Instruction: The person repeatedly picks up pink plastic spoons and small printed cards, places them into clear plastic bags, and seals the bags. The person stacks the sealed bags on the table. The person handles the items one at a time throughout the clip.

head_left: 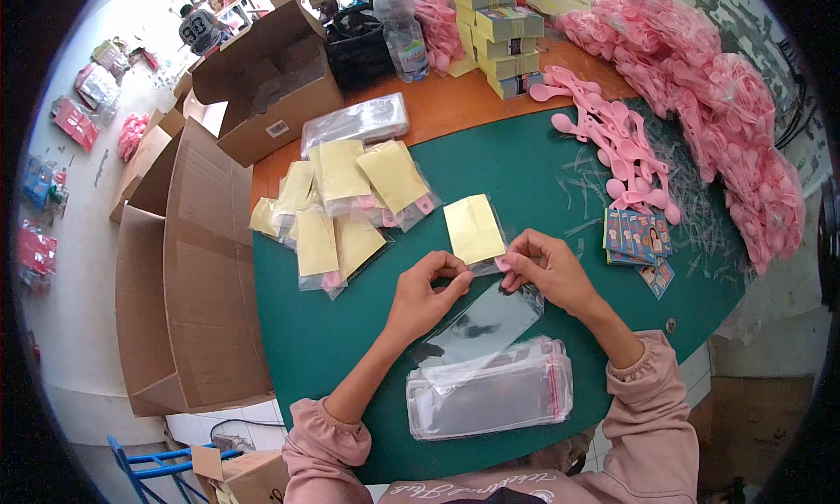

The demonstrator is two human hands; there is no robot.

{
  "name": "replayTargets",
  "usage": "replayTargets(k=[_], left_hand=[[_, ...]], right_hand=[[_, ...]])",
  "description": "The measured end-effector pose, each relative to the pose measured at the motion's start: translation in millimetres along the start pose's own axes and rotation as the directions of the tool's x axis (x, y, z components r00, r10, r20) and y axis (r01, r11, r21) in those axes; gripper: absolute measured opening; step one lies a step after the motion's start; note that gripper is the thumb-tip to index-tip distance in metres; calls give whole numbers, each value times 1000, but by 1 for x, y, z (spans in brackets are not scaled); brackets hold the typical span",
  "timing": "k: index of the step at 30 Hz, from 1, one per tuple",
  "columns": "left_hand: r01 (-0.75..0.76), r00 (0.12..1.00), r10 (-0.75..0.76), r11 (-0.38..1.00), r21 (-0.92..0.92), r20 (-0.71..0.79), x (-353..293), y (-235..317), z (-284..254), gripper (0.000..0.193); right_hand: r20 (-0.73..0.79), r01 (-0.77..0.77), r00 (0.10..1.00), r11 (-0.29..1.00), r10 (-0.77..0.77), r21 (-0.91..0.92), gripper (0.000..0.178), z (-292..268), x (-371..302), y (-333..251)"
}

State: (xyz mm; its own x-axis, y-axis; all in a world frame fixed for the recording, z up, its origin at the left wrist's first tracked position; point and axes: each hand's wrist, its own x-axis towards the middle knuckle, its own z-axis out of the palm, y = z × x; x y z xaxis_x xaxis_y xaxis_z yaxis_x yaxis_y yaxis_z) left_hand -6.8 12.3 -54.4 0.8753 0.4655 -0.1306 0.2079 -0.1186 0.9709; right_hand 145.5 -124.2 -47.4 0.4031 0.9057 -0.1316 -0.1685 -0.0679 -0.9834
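A clear plastic bag with a yellow card [474, 227] inside lies mid-table, and a pink spoon handle end [502, 264] shows at its lower right corner. At its near left corner, my left hand [423, 296] pinches the bag between thumb and fingers. My right hand [555, 275] is closed on the bag's near right corner, beside the pink end. Under and between my hands lies a flat empty clear bag [484, 322]. Closer to me rests a stack of clear plastic bags [490, 403]. Several bags with yellow cards [343, 170] are piled to the far left.
Pink plastic spoons [623, 150] and small printed cards [634, 235] lie on the right. Bagged pink spoons [735, 136] heap along that edge. Card bundles [503, 31] and a water bottle [402, 36] stand at the back. Cardboard boxes [214, 268] flank the table's left side.
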Motion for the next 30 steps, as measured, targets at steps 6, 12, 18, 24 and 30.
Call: replayTargets(k=[6,12,18,24,30], left_hand=[[-15,996,15,1000,-5,-86,0,-3,4,13],[-9,986,-14,991,-134,-169,-3,-1,13,20],[-19,991,16,1000,-18,-134,-5,6,10,36],[-188,901,312,906,378,-300,-5,43,-59,42],[-166,878,437,661,732,-196,-8,52,-45,25]], right_hand=[[-182,32,982,996,-46,-82,13,8,3,0],[-183,60,980,993,-77,-98,18,8,3,1],[-180,47,979,965,-96,-259,24,9,3,-1],[-68,127,822,298,-565,-946,21,-68,4,-44],[-118,-85,870,91,-479,-992,21,-159,-23,-54]])
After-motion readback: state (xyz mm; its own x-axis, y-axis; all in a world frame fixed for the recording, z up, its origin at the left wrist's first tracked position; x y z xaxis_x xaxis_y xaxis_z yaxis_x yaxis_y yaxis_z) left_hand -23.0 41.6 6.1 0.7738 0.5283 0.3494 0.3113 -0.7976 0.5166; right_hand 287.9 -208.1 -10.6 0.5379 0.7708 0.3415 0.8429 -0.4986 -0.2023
